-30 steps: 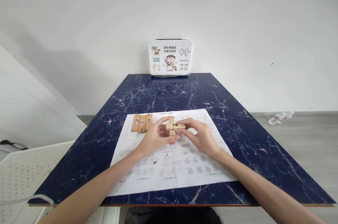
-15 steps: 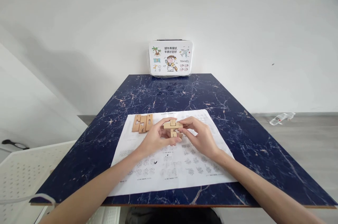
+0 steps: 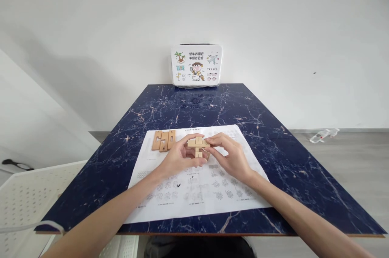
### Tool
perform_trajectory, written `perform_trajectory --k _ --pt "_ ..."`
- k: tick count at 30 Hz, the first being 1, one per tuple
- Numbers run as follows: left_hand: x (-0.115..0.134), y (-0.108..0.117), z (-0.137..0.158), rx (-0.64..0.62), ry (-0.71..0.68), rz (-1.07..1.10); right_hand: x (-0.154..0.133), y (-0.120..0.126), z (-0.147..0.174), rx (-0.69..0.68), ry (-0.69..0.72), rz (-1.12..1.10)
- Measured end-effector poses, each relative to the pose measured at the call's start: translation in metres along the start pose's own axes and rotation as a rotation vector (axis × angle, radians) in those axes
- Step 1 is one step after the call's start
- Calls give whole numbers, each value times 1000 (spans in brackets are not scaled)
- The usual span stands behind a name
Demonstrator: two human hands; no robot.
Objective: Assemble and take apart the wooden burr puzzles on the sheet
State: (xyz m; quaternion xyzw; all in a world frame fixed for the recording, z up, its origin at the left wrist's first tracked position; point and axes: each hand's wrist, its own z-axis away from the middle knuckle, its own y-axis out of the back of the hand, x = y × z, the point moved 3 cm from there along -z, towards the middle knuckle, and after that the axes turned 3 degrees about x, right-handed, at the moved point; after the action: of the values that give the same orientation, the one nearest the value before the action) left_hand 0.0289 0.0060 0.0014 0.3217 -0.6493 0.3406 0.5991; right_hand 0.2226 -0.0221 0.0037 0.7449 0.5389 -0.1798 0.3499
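Note:
Between my two hands is a small wooden interlocking puzzle (image 3: 198, 143), made of pale notched blocks crossing each other. My left hand (image 3: 179, 156) is closed round its left side, with the thumb under the lower upright block. Fingers and thumb of my right hand (image 3: 229, 153) pinch the right end of the crosswise block. Parts of the blocks behind my fingers are hidden. Left of my left hand lie flat wooden pieces (image 3: 164, 141) with cut-outs and black handwritten numbers, side by side on a printed sheet (image 3: 170, 209).
The sheet, with rows of small diagrams, covers the near part of a blue marbled table (image 3: 194, 108). A white cartoon case (image 3: 197, 65) stands at the back against the wall. A perforated white surface (image 3: 27, 197) is at the left, and a plastic bottle (image 3: 323, 135) lies on the floor right.
The top block of the puzzle now sits more level with the crosswise block, and a little higher in view. Both hands keep their hold in nearly the same place.

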Motion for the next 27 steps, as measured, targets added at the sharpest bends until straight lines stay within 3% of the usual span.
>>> perform_trajectory --k 12,27 --pt "3 0 0 -2 4 51 0 -1 -1 -1 33 21" --pt "1 5 -3 -30 -34 -6 9 -3 -5 -8 -187 -199"
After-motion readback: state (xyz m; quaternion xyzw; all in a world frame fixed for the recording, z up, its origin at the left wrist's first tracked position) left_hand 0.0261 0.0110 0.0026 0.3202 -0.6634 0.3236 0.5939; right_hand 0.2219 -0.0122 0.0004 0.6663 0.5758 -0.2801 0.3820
